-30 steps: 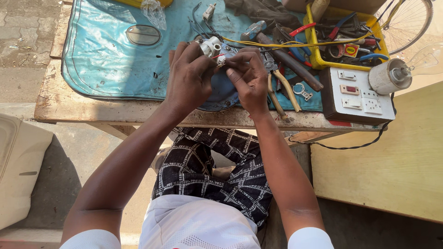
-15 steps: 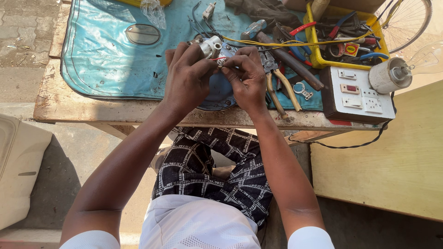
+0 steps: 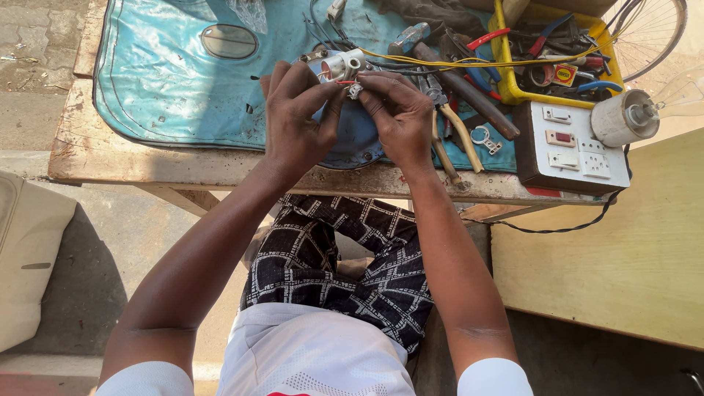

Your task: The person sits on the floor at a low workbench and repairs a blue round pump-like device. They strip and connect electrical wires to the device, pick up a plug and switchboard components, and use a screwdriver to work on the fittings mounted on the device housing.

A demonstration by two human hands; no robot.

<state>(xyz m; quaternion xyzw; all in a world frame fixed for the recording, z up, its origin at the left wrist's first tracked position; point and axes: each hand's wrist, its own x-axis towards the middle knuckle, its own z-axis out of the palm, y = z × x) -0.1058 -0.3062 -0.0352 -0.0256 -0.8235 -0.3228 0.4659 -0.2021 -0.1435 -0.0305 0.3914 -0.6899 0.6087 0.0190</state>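
Note:
My left hand point(image 3: 297, 117) and my right hand point(image 3: 400, 117) meet over the front of a wooden workbench point(image 3: 132, 158). Between their fingertips they pinch a small white connector point(image 3: 355, 90) with red wires. Just behind it, by my left fingers, sits a small silver-grey motor part point(image 3: 339, 66). A yellow wire point(image 3: 440, 62) runs from there to the right. Both hands rest above a blue plastic panel point(image 3: 161, 73) that covers most of the bench.
A yellow tray point(image 3: 506, 55) of pliers and tools sits at the back right. Pliers with cream handles point(image 3: 458, 139) and a hammer point(image 3: 462, 88) lie beside my right hand. A white switch-and-socket board point(image 3: 576, 147) with a lamp holder point(image 3: 623, 117) stands right. A bicycle wheel point(image 3: 656, 37) is behind.
The hands have stayed over the same spot; the fingers have shifted slightly on the small connector.

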